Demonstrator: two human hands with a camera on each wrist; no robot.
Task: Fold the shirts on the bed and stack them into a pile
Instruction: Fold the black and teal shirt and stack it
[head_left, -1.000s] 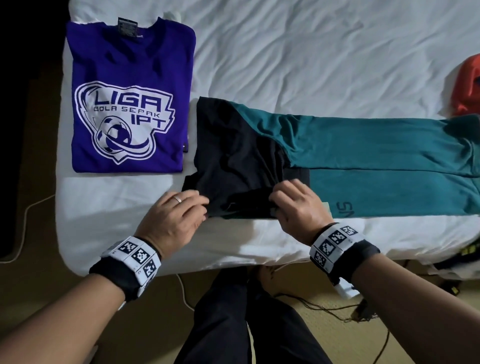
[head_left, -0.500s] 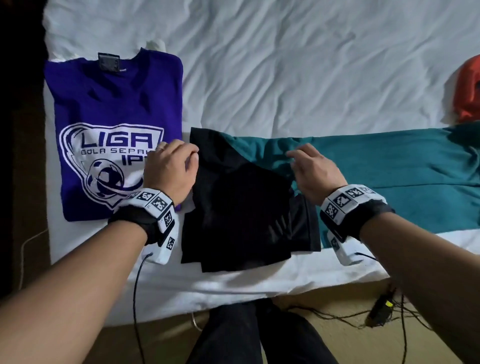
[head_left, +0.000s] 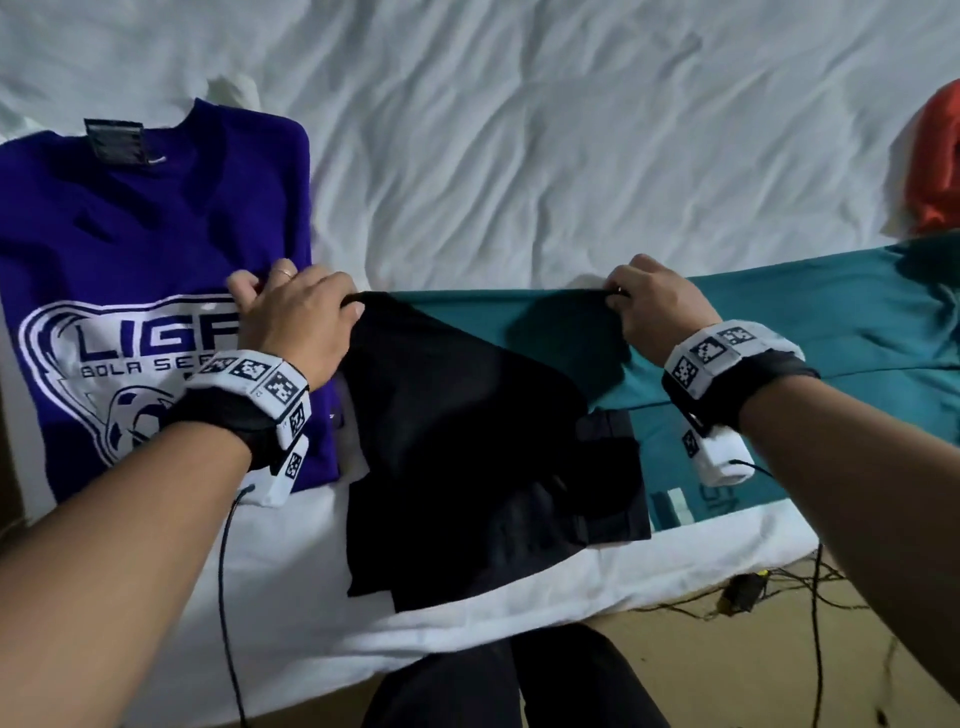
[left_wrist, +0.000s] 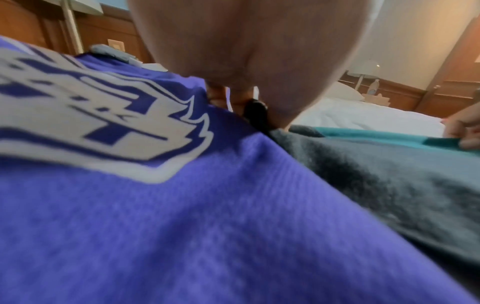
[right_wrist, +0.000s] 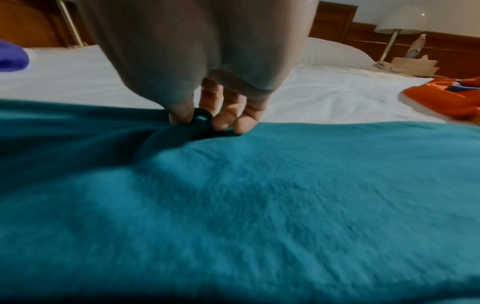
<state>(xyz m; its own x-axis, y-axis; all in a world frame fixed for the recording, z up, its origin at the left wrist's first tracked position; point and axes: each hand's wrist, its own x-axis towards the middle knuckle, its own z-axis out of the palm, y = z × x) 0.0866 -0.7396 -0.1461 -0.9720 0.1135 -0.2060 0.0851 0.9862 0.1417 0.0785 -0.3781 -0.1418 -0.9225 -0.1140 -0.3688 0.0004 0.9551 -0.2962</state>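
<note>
A teal and black shirt (head_left: 810, 332) lies stretched across the near part of the white bed (head_left: 519, 156), its black end (head_left: 467, 431) toward the left. My left hand (head_left: 306, 322) pinches the far left corner of the black part (left_wrist: 255, 112). My right hand (head_left: 654, 306) pinches the far edge of the teal cloth (right_wrist: 200, 119) between thumb and fingers. A folded purple shirt (head_left: 156, 270) with a white LIGA print lies flat at the left, partly under my left wrist.
An orange garment (head_left: 935, 161) lies at the bed's right edge. Cables (head_left: 748, 597) trail on the floor beside my legs. Pillows, a lamp (right_wrist: 400, 22) and a wooden wall stand beyond the bed.
Both hands have moved from the shirt's near edge to its far edge and spread wider apart, taking hold of the cloth there. The black section now lies flatter.
</note>
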